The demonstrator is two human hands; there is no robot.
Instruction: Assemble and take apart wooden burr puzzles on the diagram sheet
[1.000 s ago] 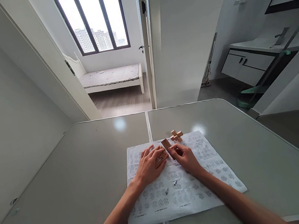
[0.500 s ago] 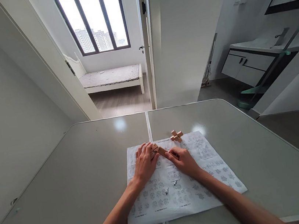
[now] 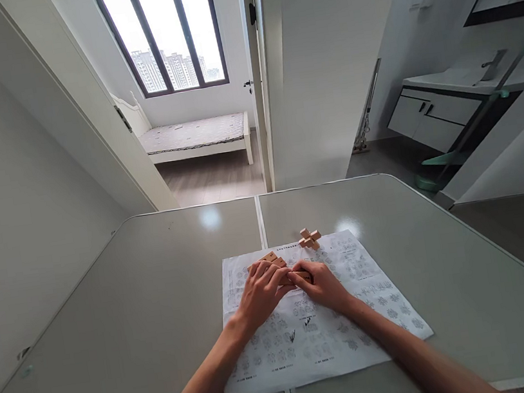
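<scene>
Both my hands meet over a printed paper sheet (image 3: 321,338) on the grey table (image 3: 161,314). My left hand (image 3: 260,291) curls its fingers over light wooden puzzle pieces (image 3: 271,261) lying on the sheet. My right hand (image 3: 323,285) pinches one end of a wooden bar (image 3: 297,277) that runs between the two hands. A small assembled wooden cross (image 3: 309,238) rests by itself at the sheet's far edge, just beyond my right hand.
The table has a seam (image 3: 260,223) down its middle and rounded far corners. Beyond it an open doorway shows a bed (image 3: 195,134) under a window. A sink cabinet (image 3: 440,113) stands at the right.
The wooden bar stood tilted up in my right hand; it now lies low between both hands. My left hand went from flat to curled over the pieces, and both hands drew together.
</scene>
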